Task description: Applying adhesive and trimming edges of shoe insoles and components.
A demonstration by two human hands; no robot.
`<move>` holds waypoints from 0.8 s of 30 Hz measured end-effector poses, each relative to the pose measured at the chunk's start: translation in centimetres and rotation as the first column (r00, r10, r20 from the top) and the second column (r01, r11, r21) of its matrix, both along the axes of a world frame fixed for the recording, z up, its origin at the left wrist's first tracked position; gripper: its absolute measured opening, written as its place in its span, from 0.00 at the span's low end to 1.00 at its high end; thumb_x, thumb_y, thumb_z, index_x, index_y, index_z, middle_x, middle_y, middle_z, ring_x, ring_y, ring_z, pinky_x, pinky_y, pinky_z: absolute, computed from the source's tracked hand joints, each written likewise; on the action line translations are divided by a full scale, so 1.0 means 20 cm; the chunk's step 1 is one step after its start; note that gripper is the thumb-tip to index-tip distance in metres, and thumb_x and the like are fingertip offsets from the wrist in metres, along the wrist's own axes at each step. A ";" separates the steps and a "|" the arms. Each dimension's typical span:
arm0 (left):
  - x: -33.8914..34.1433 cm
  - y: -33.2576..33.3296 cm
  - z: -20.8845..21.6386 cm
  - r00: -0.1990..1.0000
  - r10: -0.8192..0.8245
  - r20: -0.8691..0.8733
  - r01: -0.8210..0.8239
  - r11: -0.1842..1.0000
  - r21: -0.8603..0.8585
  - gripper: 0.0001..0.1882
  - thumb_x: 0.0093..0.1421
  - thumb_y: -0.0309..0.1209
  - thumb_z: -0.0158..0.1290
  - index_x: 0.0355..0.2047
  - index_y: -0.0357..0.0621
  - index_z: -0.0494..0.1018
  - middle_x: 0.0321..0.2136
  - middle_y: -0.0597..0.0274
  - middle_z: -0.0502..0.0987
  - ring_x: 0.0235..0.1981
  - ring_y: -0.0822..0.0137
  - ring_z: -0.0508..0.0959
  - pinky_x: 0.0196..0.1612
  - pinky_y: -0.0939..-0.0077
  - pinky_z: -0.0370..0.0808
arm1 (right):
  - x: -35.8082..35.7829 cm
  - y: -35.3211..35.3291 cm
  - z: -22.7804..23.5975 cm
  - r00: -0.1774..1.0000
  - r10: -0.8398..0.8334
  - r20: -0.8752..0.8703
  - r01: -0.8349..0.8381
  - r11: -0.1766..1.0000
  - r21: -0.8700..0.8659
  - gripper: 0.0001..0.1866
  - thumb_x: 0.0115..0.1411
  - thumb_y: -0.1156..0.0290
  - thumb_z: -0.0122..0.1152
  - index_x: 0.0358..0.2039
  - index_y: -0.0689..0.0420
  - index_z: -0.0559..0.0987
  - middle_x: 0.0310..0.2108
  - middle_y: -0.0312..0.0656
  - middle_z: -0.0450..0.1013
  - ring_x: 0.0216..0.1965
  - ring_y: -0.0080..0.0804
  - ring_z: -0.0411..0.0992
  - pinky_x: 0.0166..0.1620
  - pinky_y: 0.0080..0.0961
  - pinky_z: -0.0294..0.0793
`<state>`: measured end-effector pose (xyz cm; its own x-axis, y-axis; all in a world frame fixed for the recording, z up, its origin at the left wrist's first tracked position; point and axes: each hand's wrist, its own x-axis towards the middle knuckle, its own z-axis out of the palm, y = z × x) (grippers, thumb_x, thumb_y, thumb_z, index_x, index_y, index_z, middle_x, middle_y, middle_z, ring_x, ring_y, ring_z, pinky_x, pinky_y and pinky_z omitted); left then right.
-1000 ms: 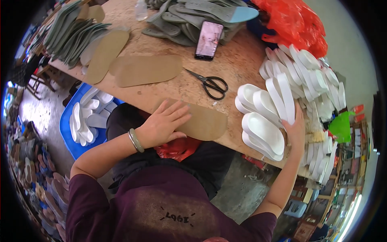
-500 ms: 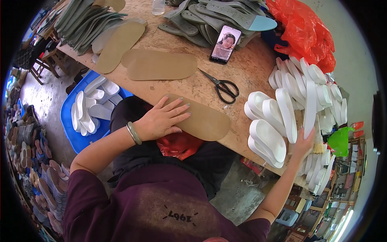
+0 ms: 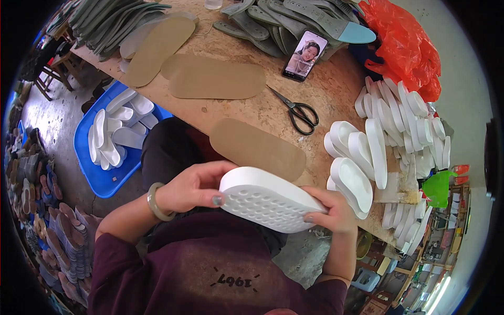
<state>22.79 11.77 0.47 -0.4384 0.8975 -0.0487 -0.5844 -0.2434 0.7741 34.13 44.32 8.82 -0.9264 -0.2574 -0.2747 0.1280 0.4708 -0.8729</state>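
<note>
A thick white shoe sole [image 3: 270, 202] is held up between my two hands, its dimpled underside facing me. My left hand [image 3: 197, 189] grips one end, thumb on the dimpled face. At the other end my right hand [image 3: 336, 210] closes around the edge, its thumb also on the dimples. Just beyond the sole, a tan insole sheet [image 3: 257, 147] lies flat at the table's near edge. Another tan sheet [image 3: 218, 79] lies farther back, and black-handled scissors [image 3: 300, 113] rest to its right. White soles [image 3: 357, 181] stand grouped to the right of my hands.
A blue bin [image 3: 105, 181] holding white soles stands left of my lap. Along the table's back are stacks of grey insoles [image 3: 107, 26], a phone [image 3: 304, 56] and a red plastic bag [image 3: 407, 47]. More white soles [image 3: 388, 107] crowd the right side.
My right hand has brought a white sole from the right-hand pile to in front of my body. My left hand has left the tan sheet and now grips the sole's other end.
</note>
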 end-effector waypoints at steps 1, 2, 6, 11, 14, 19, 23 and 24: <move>0.02 -0.03 -0.01 1.000 -0.003 0.005 0.003 1.000 0.001 0.46 0.55 0.42 0.68 0.67 0.39 0.56 0.59 0.55 0.70 0.58 0.67 0.72 0.59 0.70 0.70 | -0.01 -0.02 -0.03 1.000 0.020 0.017 -0.019 0.999 -0.047 0.31 0.52 0.70 0.71 0.57 0.63 0.75 0.44 0.46 0.79 0.45 0.31 0.78 0.49 0.26 0.74; 0.04 -0.05 0.00 0.999 0.031 -0.016 -0.031 0.999 -0.007 0.42 0.56 0.41 0.67 0.64 0.38 0.60 0.56 0.58 0.72 0.56 0.69 0.72 0.59 0.70 0.70 | -0.01 -0.04 -0.07 0.999 0.040 0.034 -0.036 0.995 -0.094 0.31 0.52 0.72 0.70 0.57 0.62 0.74 0.46 0.46 0.79 0.46 0.31 0.77 0.50 0.26 0.74; 0.11 -0.16 -0.09 0.994 0.103 -0.045 -0.109 0.983 -0.151 0.25 0.64 0.38 0.59 0.57 0.37 0.68 0.47 0.64 0.77 0.48 0.73 0.75 0.54 0.76 0.71 | -0.02 -0.18 -0.12 0.995 0.077 -0.062 -0.066 0.986 0.156 0.33 0.52 0.67 0.72 0.59 0.57 0.73 0.49 0.45 0.76 0.46 0.38 0.77 0.50 0.30 0.75; 0.13 -0.20 -0.19 0.952 0.301 0.053 -0.285 0.936 -0.208 0.19 0.70 0.39 0.51 0.53 0.38 0.70 0.43 0.67 0.77 0.45 0.76 0.76 0.50 0.78 0.72 | 0.05 -0.20 -0.26 0.842 0.167 -0.513 0.105 0.883 0.458 0.35 0.50 0.63 0.75 0.57 0.59 0.74 0.52 0.48 0.73 0.53 0.44 0.73 0.55 0.34 0.72; 0.13 -0.20 -0.20 0.901 0.408 0.147 -0.377 0.905 -0.199 0.18 0.72 0.40 0.46 0.52 0.40 0.70 0.42 0.67 0.78 0.43 0.76 0.77 0.49 0.78 0.73 | 0.16 -0.19 -0.41 0.880 -0.284 -0.380 0.369 0.913 0.174 0.38 0.52 0.64 0.74 0.61 0.61 0.69 0.55 0.49 0.72 0.57 0.41 0.71 0.58 0.35 0.70; 0.11 -0.17 -0.25 0.897 0.377 0.232 -0.353 0.925 -0.141 0.20 0.72 0.43 0.45 0.54 0.39 0.69 0.45 0.65 0.78 0.46 0.74 0.78 0.51 0.75 0.74 | 0.23 -0.27 -0.53 0.674 -0.735 0.071 0.576 0.464 -0.673 0.41 0.59 0.70 0.64 0.69 0.65 0.54 0.60 0.48 0.67 0.60 0.39 0.67 0.63 0.37 0.66; 0.07 -0.12 -0.20 0.913 0.369 0.171 -0.350 0.927 -0.135 0.26 0.73 0.42 0.44 0.64 0.36 0.62 0.53 0.58 0.75 0.52 0.68 0.77 0.54 0.72 0.75 | 0.19 -0.24 -0.58 0.618 -0.783 0.069 0.594 0.408 -0.693 0.36 0.63 0.75 0.56 0.70 0.64 0.54 0.63 0.49 0.64 0.63 0.42 0.65 0.65 0.41 0.64; 0.05 -0.10 -0.20 0.910 0.375 0.177 -0.352 0.924 -0.146 0.26 0.73 0.42 0.44 0.64 0.36 0.62 0.53 0.58 0.75 0.52 0.68 0.77 0.54 0.72 0.75 | 0.18 -0.23 -0.58 0.621 -0.780 0.082 0.599 0.404 -0.691 0.36 0.63 0.75 0.56 0.70 0.64 0.54 0.63 0.49 0.64 0.63 0.42 0.65 0.65 0.41 0.64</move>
